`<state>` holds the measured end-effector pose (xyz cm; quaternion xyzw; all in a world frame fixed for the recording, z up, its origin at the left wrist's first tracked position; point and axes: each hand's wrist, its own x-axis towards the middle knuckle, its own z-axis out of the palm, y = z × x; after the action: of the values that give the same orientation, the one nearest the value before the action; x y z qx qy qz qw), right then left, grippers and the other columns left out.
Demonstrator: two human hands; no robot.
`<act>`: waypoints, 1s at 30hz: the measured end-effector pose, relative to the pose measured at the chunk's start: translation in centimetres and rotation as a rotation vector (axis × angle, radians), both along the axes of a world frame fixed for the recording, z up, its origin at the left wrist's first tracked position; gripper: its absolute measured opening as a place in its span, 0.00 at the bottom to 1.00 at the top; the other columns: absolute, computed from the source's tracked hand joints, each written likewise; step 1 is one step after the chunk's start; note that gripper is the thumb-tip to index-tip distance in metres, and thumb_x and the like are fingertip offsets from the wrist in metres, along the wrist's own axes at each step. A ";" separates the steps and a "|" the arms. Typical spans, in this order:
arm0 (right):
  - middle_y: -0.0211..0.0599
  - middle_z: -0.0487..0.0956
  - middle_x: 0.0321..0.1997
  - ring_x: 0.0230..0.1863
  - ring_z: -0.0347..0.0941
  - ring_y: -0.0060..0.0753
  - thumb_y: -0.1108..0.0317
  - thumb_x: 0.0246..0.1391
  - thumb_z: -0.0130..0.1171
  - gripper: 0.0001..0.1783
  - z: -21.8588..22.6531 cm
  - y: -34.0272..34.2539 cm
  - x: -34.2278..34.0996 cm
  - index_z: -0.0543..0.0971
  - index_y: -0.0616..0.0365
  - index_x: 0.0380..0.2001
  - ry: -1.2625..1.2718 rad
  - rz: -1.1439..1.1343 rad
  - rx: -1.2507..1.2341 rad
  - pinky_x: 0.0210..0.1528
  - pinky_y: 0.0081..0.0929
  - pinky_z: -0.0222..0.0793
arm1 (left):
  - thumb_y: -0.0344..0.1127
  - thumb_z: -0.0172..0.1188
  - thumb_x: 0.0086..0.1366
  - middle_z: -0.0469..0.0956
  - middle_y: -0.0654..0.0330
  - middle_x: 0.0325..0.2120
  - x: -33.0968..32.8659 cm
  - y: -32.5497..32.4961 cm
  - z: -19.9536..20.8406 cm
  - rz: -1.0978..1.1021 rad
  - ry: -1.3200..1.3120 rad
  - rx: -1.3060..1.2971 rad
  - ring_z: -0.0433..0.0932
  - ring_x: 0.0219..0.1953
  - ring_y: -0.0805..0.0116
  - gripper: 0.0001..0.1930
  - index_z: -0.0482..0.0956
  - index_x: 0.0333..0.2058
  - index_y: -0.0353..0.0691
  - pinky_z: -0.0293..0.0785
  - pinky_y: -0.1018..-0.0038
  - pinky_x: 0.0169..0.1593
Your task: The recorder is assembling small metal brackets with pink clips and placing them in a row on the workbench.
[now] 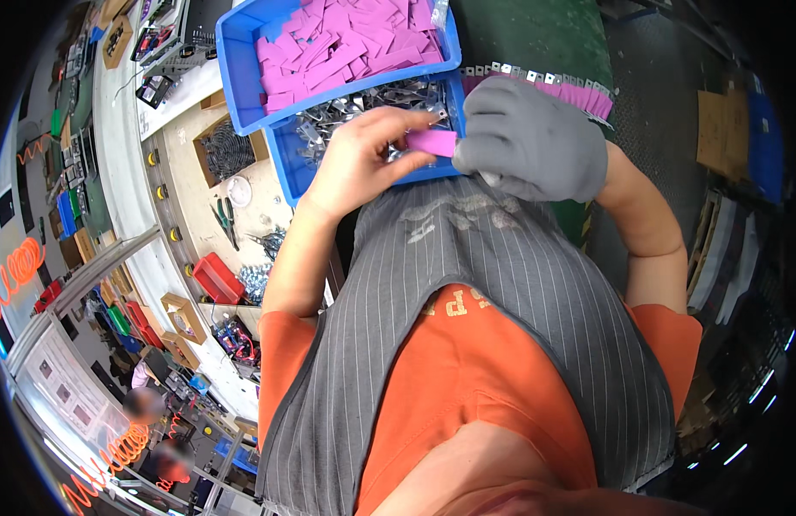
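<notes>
A small pink strip [436, 143] spans the gap between my two hands, over the near blue bin [283, 163]. My bare left hand [361, 161] has its thumb and forefinger closed about the strip's left end. Wearing a grey glove, my right hand [533, 140] pinches the right end; its fingertips are partly hidden. Many bent metal clips [364, 101] lie in the near bin, beneath my left hand. Loose pink strips [351, 45] fill the far blue bin [240, 64].
Beyond my right hand, a row of pink strips with metal ends [579, 93] rests on a green surface [536, 34]. On the left bench are pliers [224, 222], a red bin [217, 279] and a cardboard box of black parts [229, 151].
</notes>
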<state>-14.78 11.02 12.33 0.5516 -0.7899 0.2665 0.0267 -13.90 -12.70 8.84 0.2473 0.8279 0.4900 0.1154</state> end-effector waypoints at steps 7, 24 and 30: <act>0.43 0.73 0.41 0.41 0.72 0.41 0.70 0.50 0.56 0.18 -3.1 1.6 0.5 0.71 0.60 0.46 -0.745 -0.195 -0.338 0.44 0.32 0.68 | 0.35 0.68 0.47 0.80 0.63 0.29 -0.4 0.2 -0.3 -0.171 0.192 -0.101 0.75 0.32 0.63 0.13 0.81 0.34 0.45 0.72 0.71 0.38; 0.38 0.77 0.37 0.41 0.73 0.42 0.62 0.50 0.57 0.10 -18.9 10.5 4.2 0.78 0.51 0.35 -0.346 -1.180 0.118 0.44 0.36 0.70 | 0.28 0.66 0.48 0.77 0.61 0.36 0.3 1.6 -3.6 -0.029 0.207 -0.197 0.73 0.39 0.61 0.14 0.80 0.37 0.44 0.68 0.69 0.45; 0.37 0.77 0.37 0.42 0.72 0.44 0.62 0.48 0.58 0.10 -21.5 10.2 3.5 0.78 0.50 0.35 -0.401 -1.171 0.247 0.45 0.39 0.68 | 0.26 0.64 0.50 0.78 0.60 0.36 0.3 1.2 -4.0 -0.014 0.109 -0.211 0.74 0.37 0.64 0.13 0.80 0.37 0.41 0.69 0.73 0.42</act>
<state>-11.28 21.21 -9.16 -0.0341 -0.9755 0.2128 -0.0443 -13.60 -11.47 4.85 0.2661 0.8781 0.3850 0.0991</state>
